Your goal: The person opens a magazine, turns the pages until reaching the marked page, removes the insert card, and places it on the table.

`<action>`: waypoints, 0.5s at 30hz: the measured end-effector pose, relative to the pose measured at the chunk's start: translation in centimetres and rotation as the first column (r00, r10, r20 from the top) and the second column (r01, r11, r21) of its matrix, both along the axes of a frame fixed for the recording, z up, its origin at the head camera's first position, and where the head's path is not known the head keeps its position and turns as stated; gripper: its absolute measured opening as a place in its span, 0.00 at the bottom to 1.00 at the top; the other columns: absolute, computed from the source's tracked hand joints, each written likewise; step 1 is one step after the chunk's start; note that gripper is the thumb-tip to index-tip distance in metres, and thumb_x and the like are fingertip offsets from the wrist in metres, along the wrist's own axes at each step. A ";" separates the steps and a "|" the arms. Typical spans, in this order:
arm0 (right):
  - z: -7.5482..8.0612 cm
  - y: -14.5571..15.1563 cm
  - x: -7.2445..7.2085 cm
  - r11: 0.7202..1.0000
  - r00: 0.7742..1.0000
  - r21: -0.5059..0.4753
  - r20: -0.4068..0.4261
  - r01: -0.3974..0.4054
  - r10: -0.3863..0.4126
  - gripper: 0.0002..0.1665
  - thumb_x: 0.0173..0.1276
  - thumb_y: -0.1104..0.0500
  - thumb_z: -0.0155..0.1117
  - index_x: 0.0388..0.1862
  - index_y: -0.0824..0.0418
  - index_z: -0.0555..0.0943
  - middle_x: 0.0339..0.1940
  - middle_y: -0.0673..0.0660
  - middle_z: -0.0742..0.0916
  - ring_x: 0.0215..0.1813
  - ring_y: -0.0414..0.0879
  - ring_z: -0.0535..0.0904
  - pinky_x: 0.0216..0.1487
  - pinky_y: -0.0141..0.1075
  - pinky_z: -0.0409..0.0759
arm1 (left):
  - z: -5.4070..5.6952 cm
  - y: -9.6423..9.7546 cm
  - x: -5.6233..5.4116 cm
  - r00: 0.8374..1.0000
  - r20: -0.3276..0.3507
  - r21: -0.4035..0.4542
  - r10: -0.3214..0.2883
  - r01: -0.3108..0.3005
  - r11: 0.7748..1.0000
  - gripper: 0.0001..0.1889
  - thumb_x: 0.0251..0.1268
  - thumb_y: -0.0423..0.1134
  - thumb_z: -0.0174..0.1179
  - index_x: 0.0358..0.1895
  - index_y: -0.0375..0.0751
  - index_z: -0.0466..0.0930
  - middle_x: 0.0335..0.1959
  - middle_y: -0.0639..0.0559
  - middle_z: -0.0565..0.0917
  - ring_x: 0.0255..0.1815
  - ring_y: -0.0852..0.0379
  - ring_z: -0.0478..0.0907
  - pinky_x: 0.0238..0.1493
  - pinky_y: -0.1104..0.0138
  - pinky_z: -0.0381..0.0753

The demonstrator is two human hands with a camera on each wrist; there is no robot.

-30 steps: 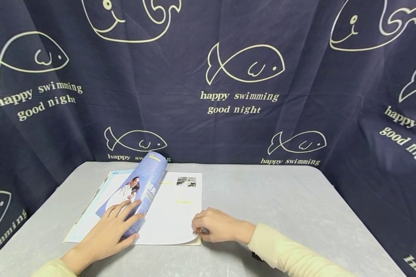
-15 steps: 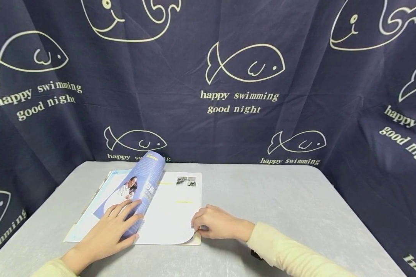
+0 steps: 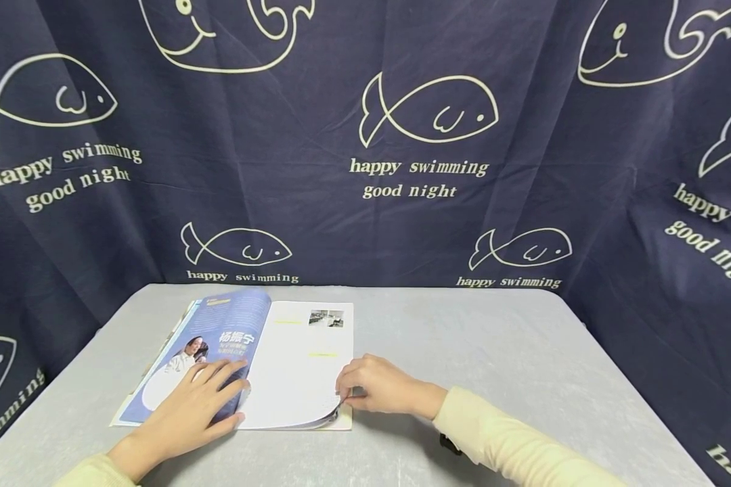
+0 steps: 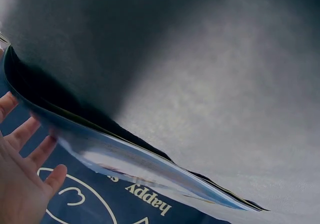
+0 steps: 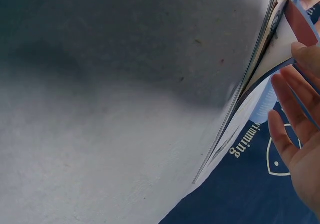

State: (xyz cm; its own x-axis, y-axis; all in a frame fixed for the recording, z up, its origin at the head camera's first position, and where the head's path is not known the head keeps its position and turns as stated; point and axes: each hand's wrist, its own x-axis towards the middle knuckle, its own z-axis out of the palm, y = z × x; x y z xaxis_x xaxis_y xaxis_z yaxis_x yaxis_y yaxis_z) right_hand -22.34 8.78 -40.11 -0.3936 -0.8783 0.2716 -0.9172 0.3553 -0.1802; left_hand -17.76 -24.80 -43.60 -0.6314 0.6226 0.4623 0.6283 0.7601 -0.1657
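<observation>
A magazine [image 3: 298,372] lies spread at the left of the table. Its left page [image 3: 225,318] is blue, with a photo of a person in white and large white characters; the right page [image 3: 292,355] is mostly white with a small photo near the top. My left hand [image 3: 185,406] rests on the blue page beside the fold, fingers spread. At the lower right corner my right hand [image 3: 380,385] pinches the page edge between thumb and fingers, and the corner curls up from the sheets beneath. In the right wrist view this lifted page [image 5: 277,49] bends toward the fingers.
The grey table [image 3: 481,358] extends to the right of the magazine. A dark blue curtain [image 3: 317,189] with fish outlines and lettering hangs behind it and on both sides. Something small and black [image 3: 449,444] shows under the right sleeve.
The blue page, rolled up beside the fold earlier, has dropped leftward and lies flatter under my left hand. My right hand has risen slightly, and the lower right corner is lifted higher.
</observation>
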 end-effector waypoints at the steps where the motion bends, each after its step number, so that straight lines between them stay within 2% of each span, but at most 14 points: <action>1: 0.0 0.0 0.0 1.000 1.000 -0.004 -0.001 0.000 0.000 0.01 0.53 0.58 0.67 0.27 0.53 0.83 0.33 0.43 0.86 0.39 0.32 0.79 0.41 0.22 0.69 | 0.0 0.0 0.0 1.000 0.002 -0.004 0.007 -0.007 1.000 0.20 0.49 0.56 0.60 0.45 0.53 0.77 0.55 0.49 0.75 0.53 0.48 0.71 0.52 0.49 0.65; 8: 0.1 0.1 -0.2 0.999 1.000 -0.042 0.001 0.003 -0.003 0.03 0.51 0.59 0.68 0.27 0.52 0.83 0.33 0.44 0.86 0.39 0.33 0.79 0.42 0.24 0.70 | 0.1 0.1 0.3 0.997 0.043 -0.020 0.058 -0.057 0.998 0.25 0.50 0.65 0.56 0.48 0.55 0.77 0.54 0.52 0.76 0.51 0.49 0.72 0.49 0.46 0.67; 15: 0.3 0.1 -0.3 0.996 0.999 -0.089 0.048 0.004 0.000 0.02 0.52 0.60 0.68 0.26 0.54 0.83 0.36 0.47 0.87 0.42 0.35 0.80 0.46 0.29 0.73 | 0.0 0.2 0.3 0.996 0.054 -0.015 0.067 -0.066 0.998 0.30 0.46 0.70 0.55 0.49 0.57 0.77 0.53 0.54 0.76 0.50 0.49 0.72 0.48 0.46 0.67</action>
State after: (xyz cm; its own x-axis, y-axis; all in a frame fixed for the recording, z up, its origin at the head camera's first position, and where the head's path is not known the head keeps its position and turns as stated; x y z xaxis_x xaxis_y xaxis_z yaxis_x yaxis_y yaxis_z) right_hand -22.63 8.92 -39.79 -0.4094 -0.8509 0.3293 -0.9063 0.3375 -0.2545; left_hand -17.47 -24.55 -43.58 -0.6954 0.5841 0.4186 0.5847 0.7986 -0.1430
